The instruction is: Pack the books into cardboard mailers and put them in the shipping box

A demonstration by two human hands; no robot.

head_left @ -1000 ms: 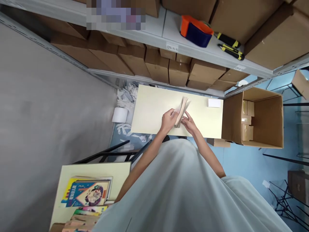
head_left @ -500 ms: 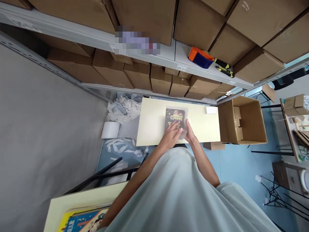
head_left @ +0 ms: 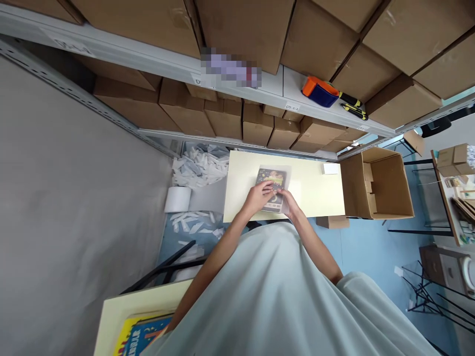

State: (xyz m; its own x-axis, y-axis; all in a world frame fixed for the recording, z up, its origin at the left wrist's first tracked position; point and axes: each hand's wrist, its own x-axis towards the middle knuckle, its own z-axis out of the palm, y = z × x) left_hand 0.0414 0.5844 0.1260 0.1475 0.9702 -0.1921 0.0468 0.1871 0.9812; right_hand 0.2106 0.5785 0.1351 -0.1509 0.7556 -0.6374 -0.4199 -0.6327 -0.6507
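A dark book with a colourful cover (head_left: 275, 202) lies in a frosted clear plastic bag (head_left: 288, 174) on the pale yellow table (head_left: 315, 193). My left hand (head_left: 259, 196) reaches across the book from the left, its fingers bent and closed at the bag's surface. My right hand (head_left: 291, 203) is closed on the bag's right edge, thumb on top and the other fingers partly hidden. The fingertips of both hands meet over the middle of the cover. What exactly they pinch is too small to see clearly.
A small white card stack (head_left: 330, 169) lies at the table's right end, beside an open cardboard box (head_left: 391, 185). Shelves of boxes (head_left: 256, 121) stand ahead, with an orange-and-blue holder (head_left: 321, 92) on one ledge. White scraps (head_left: 200, 165) and a roll (head_left: 177, 199) lie left; books (head_left: 148, 333) behind.
My left hand has gone from lying spread on the cover to bent, closed fingers. My right hand's fingers have moved inward over the cover to meet it. The view has shifted slightly.
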